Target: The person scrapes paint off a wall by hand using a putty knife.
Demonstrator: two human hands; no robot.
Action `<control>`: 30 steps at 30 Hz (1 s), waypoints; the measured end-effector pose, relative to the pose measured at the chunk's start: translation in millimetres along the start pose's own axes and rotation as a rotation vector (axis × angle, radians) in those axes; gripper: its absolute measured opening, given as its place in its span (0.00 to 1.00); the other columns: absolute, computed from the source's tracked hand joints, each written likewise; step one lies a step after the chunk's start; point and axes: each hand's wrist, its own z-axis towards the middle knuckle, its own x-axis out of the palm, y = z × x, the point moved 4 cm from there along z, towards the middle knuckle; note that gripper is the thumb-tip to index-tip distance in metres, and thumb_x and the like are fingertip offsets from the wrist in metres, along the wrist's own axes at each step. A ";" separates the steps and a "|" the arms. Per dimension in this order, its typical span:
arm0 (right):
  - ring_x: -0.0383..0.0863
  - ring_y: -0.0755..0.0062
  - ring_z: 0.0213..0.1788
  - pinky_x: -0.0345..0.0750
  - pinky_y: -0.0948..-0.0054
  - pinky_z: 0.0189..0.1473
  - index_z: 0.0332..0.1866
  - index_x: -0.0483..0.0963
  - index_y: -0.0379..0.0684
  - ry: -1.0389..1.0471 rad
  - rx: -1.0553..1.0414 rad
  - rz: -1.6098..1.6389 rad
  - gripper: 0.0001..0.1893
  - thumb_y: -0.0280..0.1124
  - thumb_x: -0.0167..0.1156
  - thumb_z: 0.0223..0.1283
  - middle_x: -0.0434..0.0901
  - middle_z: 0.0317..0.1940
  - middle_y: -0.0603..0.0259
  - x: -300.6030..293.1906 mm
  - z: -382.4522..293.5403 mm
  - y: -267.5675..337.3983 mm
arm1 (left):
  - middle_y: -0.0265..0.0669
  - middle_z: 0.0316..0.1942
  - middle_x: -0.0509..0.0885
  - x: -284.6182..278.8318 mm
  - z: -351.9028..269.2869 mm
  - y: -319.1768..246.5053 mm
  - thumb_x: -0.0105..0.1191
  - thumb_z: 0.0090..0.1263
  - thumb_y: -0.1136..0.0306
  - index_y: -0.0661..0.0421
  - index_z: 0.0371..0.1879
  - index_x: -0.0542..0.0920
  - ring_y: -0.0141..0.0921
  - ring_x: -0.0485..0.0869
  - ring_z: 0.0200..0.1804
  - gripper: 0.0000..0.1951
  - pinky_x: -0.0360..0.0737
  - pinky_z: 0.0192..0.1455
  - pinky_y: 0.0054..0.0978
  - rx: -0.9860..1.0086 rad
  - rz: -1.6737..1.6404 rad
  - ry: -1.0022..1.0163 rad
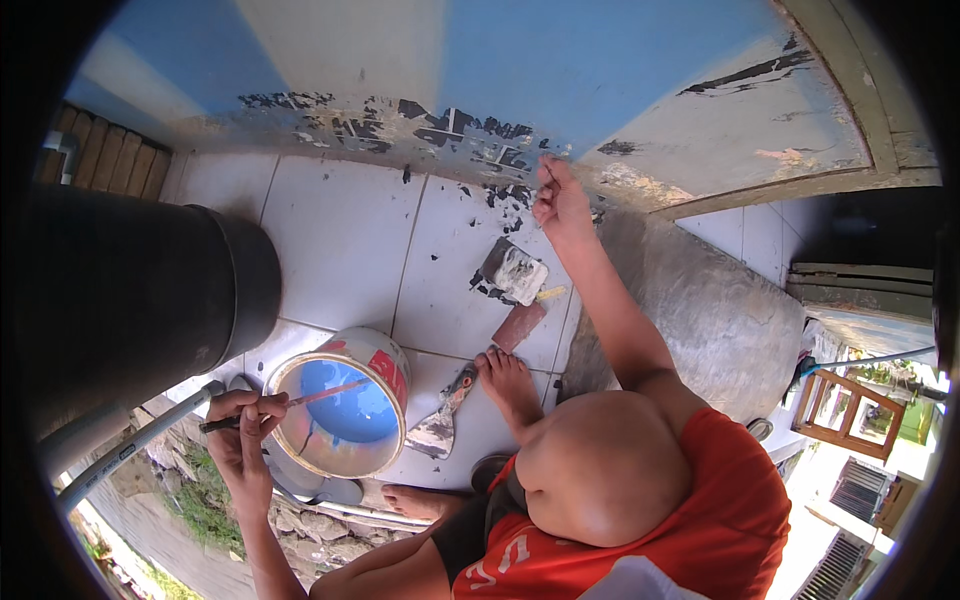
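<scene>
My left hand (244, 442) grips a thin stick (315, 395), dark at one end and reddish along its length, whose far end reaches over a white paint bucket (397, 367) holding blue paint (349, 405). Up at the base of the blue and cream painted wall (525, 67) is my right hand (559, 195), fingers curled at the peeling dark patches; whether something small is between the fingertips cannot be told. Below it on the tiles lie a paint-smeared flat block (515, 270) and a reddish-brown rectangular piece (519, 327). A paint-crusted putty knife (442, 420) rests between the bucket and my foot.
A large black cylindrical container (150, 277) stands at the left, with a grey pipe (135, 442) below it. Dark paint flakes (510, 206) litter the white floor tiles (337, 232). A door frame (780, 187) borders the wall at right, above a worn concrete slab (690, 300).
</scene>
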 end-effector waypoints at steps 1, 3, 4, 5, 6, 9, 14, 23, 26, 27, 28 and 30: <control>0.63 0.88 0.23 0.60 0.84 0.21 0.42 0.79 0.46 0.005 0.006 -0.005 0.11 0.36 0.66 0.55 0.76 0.36 0.71 2.0 1.7 0.3 | 0.43 0.35 0.83 -0.3 -0.5 0.2 0.41 0.78 0.72 0.62 0.49 0.68 0.35 0.85 0.46 0.08 0.85 0.50 0.30 -0.003 0.002 -0.003; 0.62 0.88 0.23 0.60 0.84 0.21 0.41 0.79 0.46 0.007 0.016 -0.010 0.11 0.36 0.66 0.55 0.75 0.35 0.72 3.3 1.4 -1.7 | 0.43 0.35 0.83 -0.7 -1.2 0.8 0.41 0.78 0.72 0.62 0.50 0.68 0.35 0.85 0.46 0.08 0.85 0.50 0.30 -0.004 0.002 -0.007; 0.62 0.88 0.23 0.60 0.84 0.20 0.41 0.79 0.47 0.007 0.023 -0.014 0.10 0.36 0.66 0.55 0.74 0.33 0.73 3.6 1.4 -2.9 | 0.43 0.35 0.83 -1.1 -1.4 1.3 0.41 0.78 0.72 0.62 0.50 0.68 0.35 0.85 0.46 0.08 0.85 0.50 0.30 -0.006 0.004 -0.007; 0.62 0.88 0.23 0.60 0.84 0.20 0.41 0.79 0.47 0.006 0.025 -0.015 0.10 0.36 0.66 0.55 0.74 0.33 0.73 3.5 3.0 -2.8 | 0.43 0.35 0.83 -1.1 -1.0 1.9 0.41 0.78 0.72 0.62 0.50 0.68 0.36 0.85 0.46 0.08 0.85 0.50 0.30 -0.010 0.002 -0.006; 0.62 0.89 0.23 0.59 0.84 0.20 0.40 0.78 0.47 0.016 0.021 -0.017 0.10 0.36 0.66 0.55 0.74 0.33 0.73 4.4 4.6 -1.4 | 0.43 0.35 0.83 -1.1 -1.0 2.1 0.41 0.78 0.72 0.62 0.50 0.68 0.36 0.85 0.46 0.08 0.85 0.50 0.31 -0.012 -0.001 -0.005; 0.62 0.89 0.23 0.59 0.84 0.20 0.39 0.78 0.48 0.025 0.022 -0.020 0.09 0.36 0.66 0.55 0.74 0.31 0.75 4.3 6.2 1.5 | 0.43 0.35 0.83 -0.6 -1.2 2.3 0.41 0.78 0.72 0.62 0.50 0.68 0.36 0.85 0.46 0.08 0.85 0.51 0.31 -0.012 -0.005 -0.006; 0.64 0.93 0.17 0.59 0.87 0.16 0.38 0.77 0.52 0.045 0.055 -0.010 0.06 0.38 0.65 0.59 0.75 0.22 0.84 9.3 2.1 5.5 | 0.43 0.35 0.83 0.5 0.1 1.6 0.41 0.78 0.72 0.62 0.49 0.68 0.36 0.85 0.46 0.08 0.85 0.51 0.32 -0.003 -0.008 -0.002; 0.64 0.92 0.18 0.59 0.86 0.17 0.35 0.76 0.52 0.046 0.071 -0.014 0.04 0.34 0.64 0.58 0.72 0.20 0.84 14.3 5.4 6.5 | 0.43 0.35 0.83 -0.3 1.1 1.8 0.41 0.78 0.72 0.62 0.49 0.68 0.36 0.85 0.46 0.08 0.85 0.51 0.32 0.013 -0.007 0.011; 0.64 0.92 0.17 0.58 0.85 0.17 0.32 0.74 0.52 0.024 0.121 0.036 0.05 0.34 0.65 0.55 0.72 0.19 0.83 15.3 8.9 5.3 | 0.43 0.35 0.83 -1.6 1.2 3.6 0.41 0.78 0.71 0.62 0.50 0.68 0.36 0.85 0.46 0.08 0.85 0.51 0.32 0.020 -0.003 0.007; 0.64 0.91 0.17 0.58 0.85 0.17 0.31 0.73 0.53 0.034 0.124 0.043 0.06 0.33 0.65 0.54 0.71 0.19 0.83 15.7 9.7 5.1 | 0.43 0.35 0.83 -2.2 1.2 4.4 0.42 0.78 0.71 0.62 0.50 0.68 0.36 0.85 0.46 0.08 0.85 0.50 0.31 0.024 0.000 0.006; 0.64 0.91 0.17 0.58 0.84 0.17 0.29 0.72 0.53 0.044 0.128 0.049 0.07 0.33 0.65 0.53 0.71 0.18 0.83 16.0 10.2 4.9 | 0.43 0.35 0.83 -1.7 2.1 4.5 0.42 0.78 0.71 0.62 0.50 0.68 0.36 0.85 0.46 0.08 0.85 0.50 0.31 0.024 0.000 0.006; 0.64 0.90 0.17 0.59 0.84 0.17 0.29 0.71 0.53 0.032 0.133 0.054 0.08 0.33 0.65 0.53 0.71 0.18 0.83 16.2 9.3 4.8 | 0.43 0.36 0.83 -2.3 4.5 4.3 0.41 0.79 0.69 0.62 0.50 0.68 0.35 0.85 0.46 0.09 0.85 0.51 0.31 0.018 0.000 -0.035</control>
